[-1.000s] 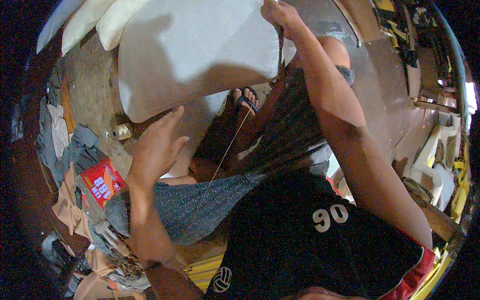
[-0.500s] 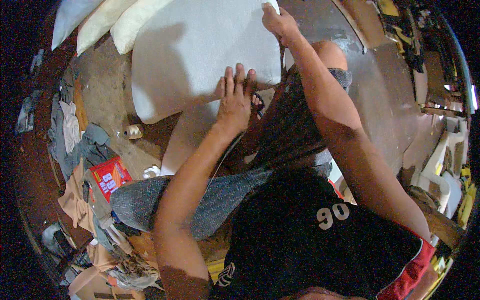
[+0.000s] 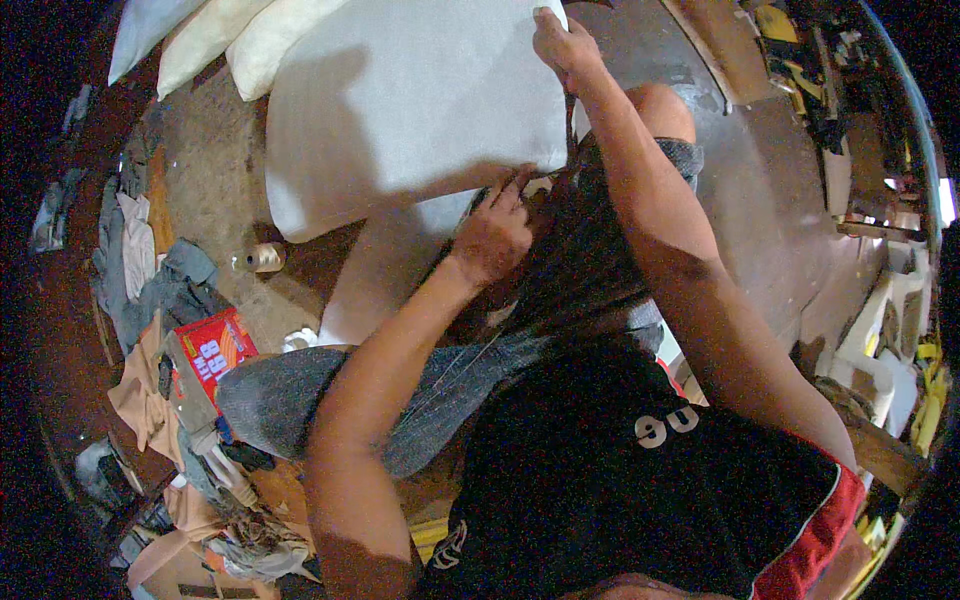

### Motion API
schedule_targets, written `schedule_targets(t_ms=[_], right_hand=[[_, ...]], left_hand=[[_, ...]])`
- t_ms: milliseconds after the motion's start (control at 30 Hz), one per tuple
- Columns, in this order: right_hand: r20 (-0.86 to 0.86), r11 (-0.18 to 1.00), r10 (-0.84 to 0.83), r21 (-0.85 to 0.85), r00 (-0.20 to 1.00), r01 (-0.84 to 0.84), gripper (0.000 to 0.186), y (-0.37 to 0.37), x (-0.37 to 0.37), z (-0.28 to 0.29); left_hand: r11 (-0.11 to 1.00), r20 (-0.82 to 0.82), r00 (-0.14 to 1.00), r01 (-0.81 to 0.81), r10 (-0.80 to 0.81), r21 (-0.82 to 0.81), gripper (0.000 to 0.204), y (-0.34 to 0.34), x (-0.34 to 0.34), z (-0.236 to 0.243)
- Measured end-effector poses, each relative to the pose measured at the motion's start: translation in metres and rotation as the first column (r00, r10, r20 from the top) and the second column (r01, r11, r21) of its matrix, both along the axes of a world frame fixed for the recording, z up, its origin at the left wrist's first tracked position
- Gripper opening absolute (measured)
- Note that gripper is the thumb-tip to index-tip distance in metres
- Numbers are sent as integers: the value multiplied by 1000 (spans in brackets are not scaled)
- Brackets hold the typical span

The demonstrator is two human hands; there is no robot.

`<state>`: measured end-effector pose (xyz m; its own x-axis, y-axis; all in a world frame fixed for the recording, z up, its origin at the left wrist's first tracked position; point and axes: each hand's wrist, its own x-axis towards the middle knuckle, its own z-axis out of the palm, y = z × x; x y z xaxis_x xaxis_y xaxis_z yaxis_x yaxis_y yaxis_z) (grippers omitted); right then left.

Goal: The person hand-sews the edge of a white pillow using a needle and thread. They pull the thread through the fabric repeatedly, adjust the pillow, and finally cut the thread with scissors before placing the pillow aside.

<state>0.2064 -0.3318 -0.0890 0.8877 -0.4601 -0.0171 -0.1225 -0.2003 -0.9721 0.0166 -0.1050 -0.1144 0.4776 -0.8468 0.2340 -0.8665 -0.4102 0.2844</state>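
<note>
A large light-grey cushion [image 3: 430,110] with rounded corners stands before me, its top cut off by the picture's edge. My right hand [image 3: 568,50] is closed on its upper right edge, thumb over the face. Just below the cushion's lower right edge is my left hand [image 3: 492,238], fingers bent and drawn together near the rim. Whatever those fingers pinch, if anything, is too small or hidden to tell. My knee and dark shorts lie right behind the cushion's corner.
A thread spool [image 3: 265,257] lies on the floor at left, near a red packet [image 3: 215,345] and heaped cloth scraps [image 3: 150,400]. Several pale cushions [image 3: 205,45] rest at the far left. Yellow and white scraps [image 3: 900,370] are piled at right.
My left hand has come off the cushion's face, moving down and right to its lower edge, and its spread fingers have drawn together. The right hand keeps its hold.
</note>
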Motion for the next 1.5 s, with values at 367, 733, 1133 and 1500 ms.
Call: schedule_targets(t_ms=[367,733,1133,1500], right_hand=[[-154,960,-159,-254,975,117,68,12,-6,21],[-186,981,-69,-190,980,33,88,16,-10,29],[-181,980,33,198,983,4,94,6,-6,52],[348,999,46,-40,936,-35,49,48,-84,173]], left_hand=[[914,132,950,-224,282,-339,35,12,17,4],[971,121,965,-222,232,-89,58,2,9,12],[857,197,890,-304,411,-417,64,18,34,54],[821,129,940,-204,317,-534,84,50,-7,152]])
